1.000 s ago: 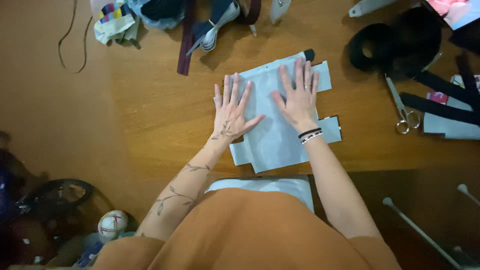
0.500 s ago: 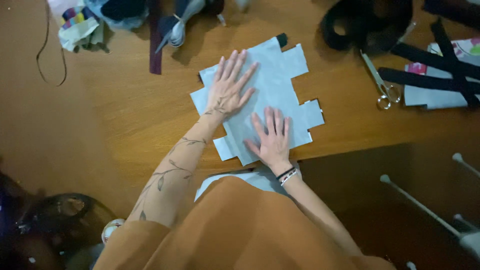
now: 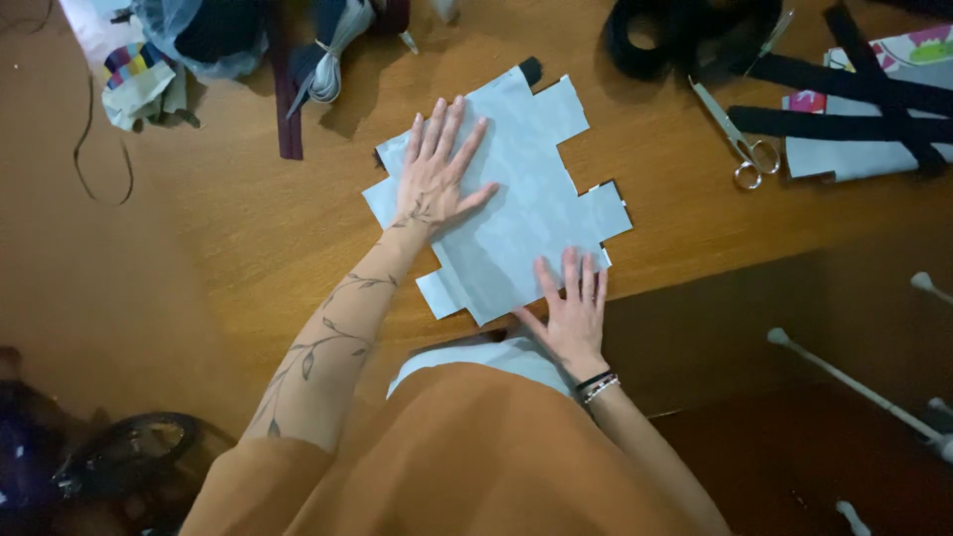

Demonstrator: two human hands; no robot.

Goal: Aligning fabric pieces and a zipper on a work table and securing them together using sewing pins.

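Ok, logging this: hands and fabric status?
Left hand flat on grey fabric piece. Right hand flat at its near edge. Scissors lie apart.

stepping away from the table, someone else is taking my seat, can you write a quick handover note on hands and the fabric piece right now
Left hand: flat, fingers spread, pressing the upper left part of the pale grey notched fabric piece.
Right hand: flat on the fabric's near edge, at the edge of the wooden table. Neither hand holds anything.
Things: fabric lies flat mid-table; silver scissors lie closed to its right, beside black straps; a bundle of dark and coloured cloth sits at the far left.
Done: fabric is cut to shape and spread out flat.
Left: a small black item peeks from under the far corner; scissors and straps untouched.
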